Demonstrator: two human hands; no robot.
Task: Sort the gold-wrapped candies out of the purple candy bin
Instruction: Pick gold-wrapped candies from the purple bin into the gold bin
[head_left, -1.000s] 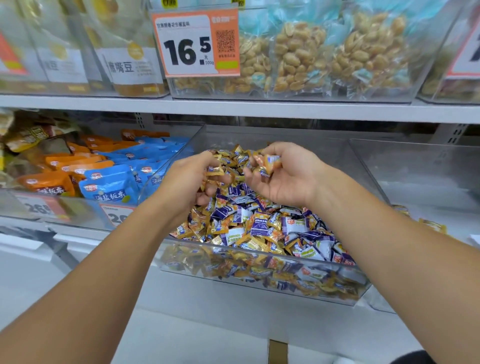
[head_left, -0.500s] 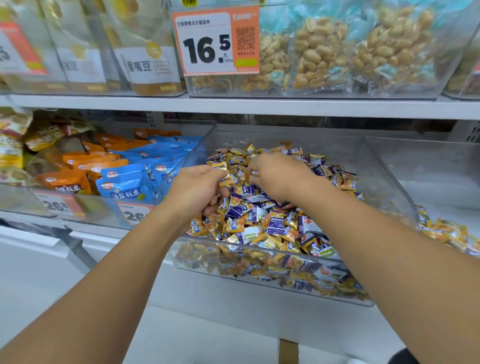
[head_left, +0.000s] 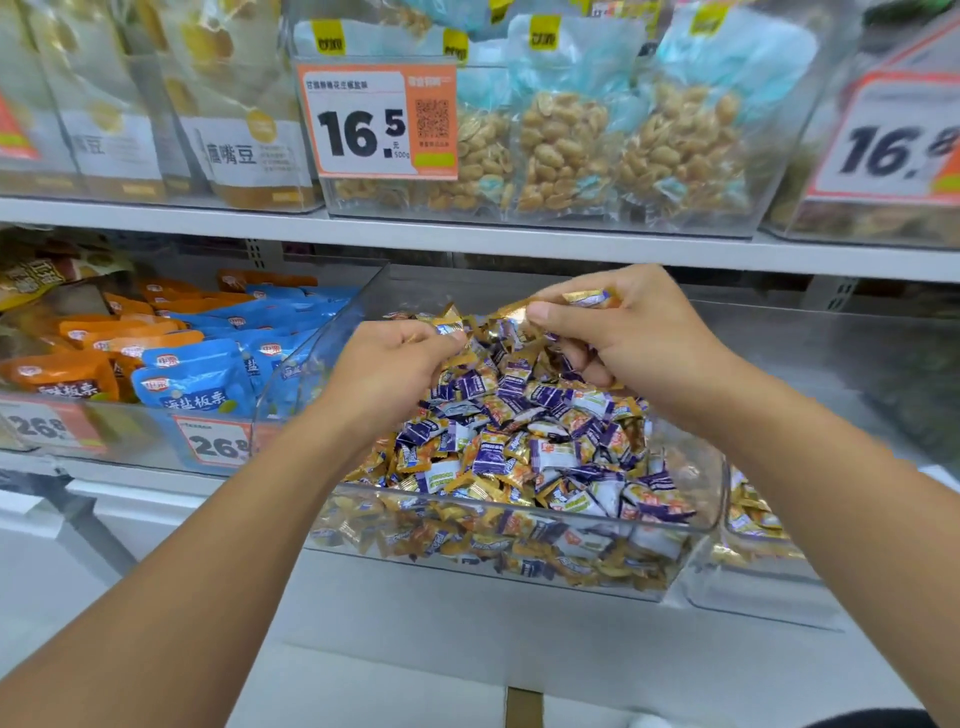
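1. While purple and gold wrappers lie mixed through the heap, the gold-wrapped candies (head_left: 470, 488) are only partly picked out: many show among the purple candies (head_left: 488, 457) in the clear candy bin (head_left: 519, 506) on the lower shelf.
2. Both hands are raised just above the back of the heap. The right hand (head_left: 631, 340) has its thumb and fingers curled round a few gold candies, one poking out at the top. The left hand (head_left: 389, 366) pinches a small bunch of wrappers at its fingertips.
3. The step in hand looks like the gather: gold pieces held, not yet set aside. The next move likely calls for carrying them over the bin's right wall to the neighbouring clear bin (head_left: 748, 561), where gold wrappers already lie, without loose pieces slipping back.
4. Edges to mind: the bin's front lip sits low and the heap is near its rim, so raking forward could spill candies.
5. The upper shelf (head_left: 519, 244) hangs close above the hands, leaving little headroom; sideways is freer.
6. To the left, a bin of blue and orange snack packets (head_left: 192, 384) stands beside the candy bin.
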